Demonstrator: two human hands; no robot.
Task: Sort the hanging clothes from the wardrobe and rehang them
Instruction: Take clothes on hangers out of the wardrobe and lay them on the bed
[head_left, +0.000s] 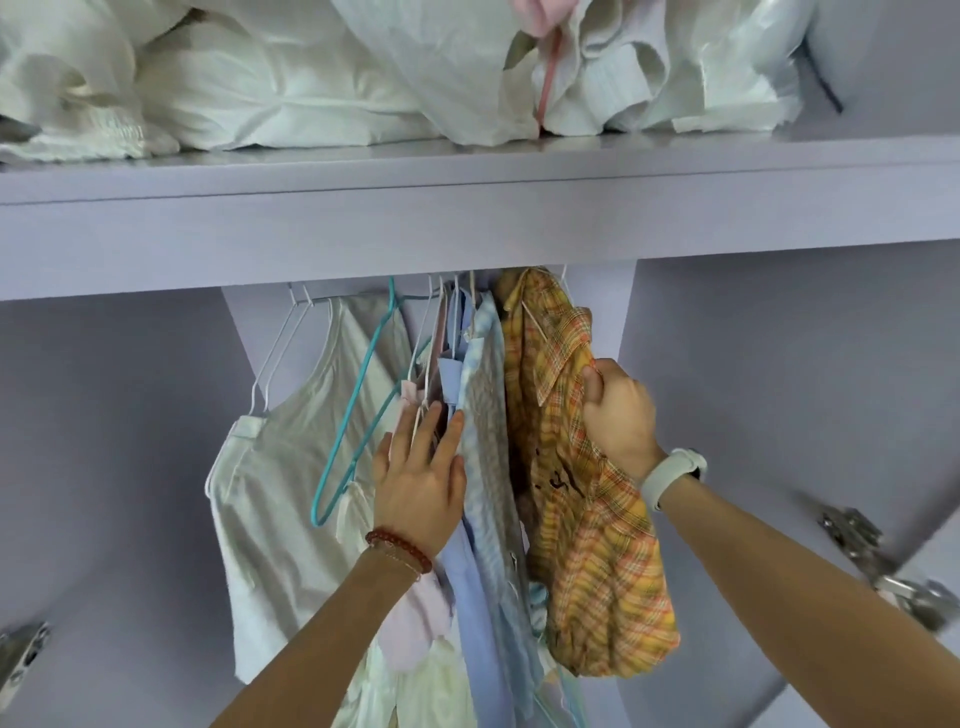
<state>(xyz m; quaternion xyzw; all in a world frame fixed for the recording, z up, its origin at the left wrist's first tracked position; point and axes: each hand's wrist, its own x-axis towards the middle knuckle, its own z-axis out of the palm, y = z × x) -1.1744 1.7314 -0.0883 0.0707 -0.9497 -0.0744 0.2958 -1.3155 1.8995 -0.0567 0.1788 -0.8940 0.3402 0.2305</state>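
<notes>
Several garments hang on a rail under the wardrobe shelf (467, 218). A yellow-orange plaid shirt (597, 561) hangs at the right end, and my right hand (615, 410) grips its collar area. My left hand (421, 478) lies with straight fingers against the pale blue and pink shirts (483, 467) in the middle, pressing them leftward. An empty teal hanger (358, 415) hangs left of that hand. A white sleeveless top (280, 478) on a white wire hanger hangs furthest left.
White bedding and bags (311, 78) are piled on the shelf above. Lilac wardrobe walls close in on both sides. Metal door hinges show at the right (883, 561) and lower left (23, 654).
</notes>
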